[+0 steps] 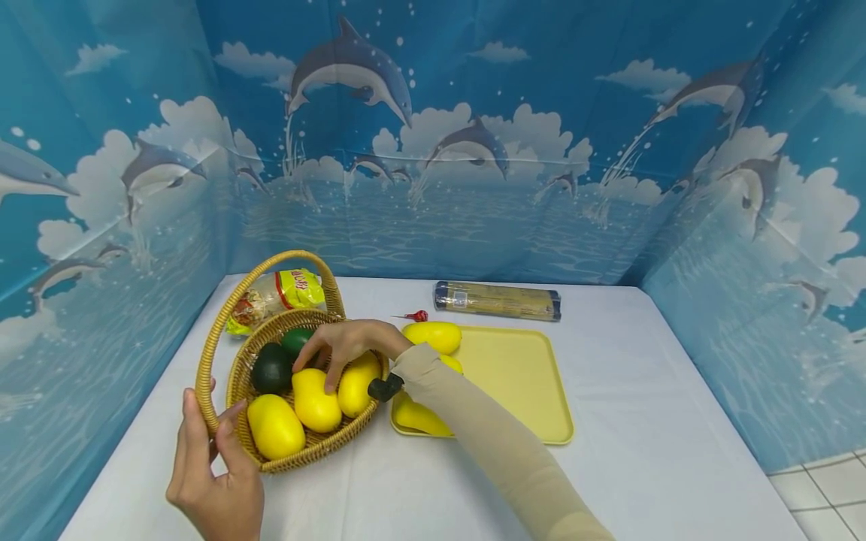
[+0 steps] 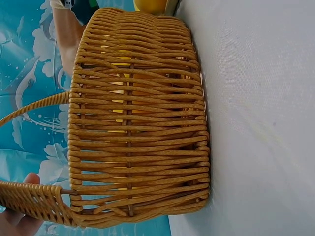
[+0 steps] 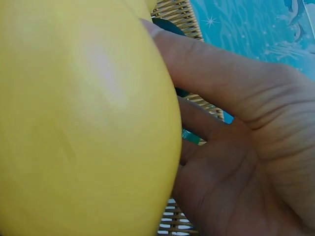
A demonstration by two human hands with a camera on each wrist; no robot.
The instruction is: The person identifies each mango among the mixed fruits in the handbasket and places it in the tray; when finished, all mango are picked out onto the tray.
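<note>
A wicker basket (image 1: 325, 449) with a tall arched handle (image 1: 215, 330) holds several yellow mangoes and two dark green avocados (image 1: 272, 368). My left hand (image 1: 219, 481) grips the handle low on its near left side; in the left wrist view its fingers (image 2: 30, 179) show behind the woven strip. Inside the basket, my right hand (image 1: 348, 342) holds the middle mango (image 1: 316, 402) between thumb and fingers. One mango (image 1: 276, 427) lies to its left, another (image 1: 358, 385) to its right under my wrist. A yellow mango surface (image 3: 88, 118) fills much of the right wrist view.
A pale yellow tray (image 1: 514, 383) stands right of the basket, with several yellow fruits (image 1: 433, 336) along its left side, partly hidden by my right sleeve. Behind are a plastic food bag (image 1: 271, 297), a small red item (image 1: 419, 315) and a rolled bamboo-like mat (image 1: 497, 300).
</note>
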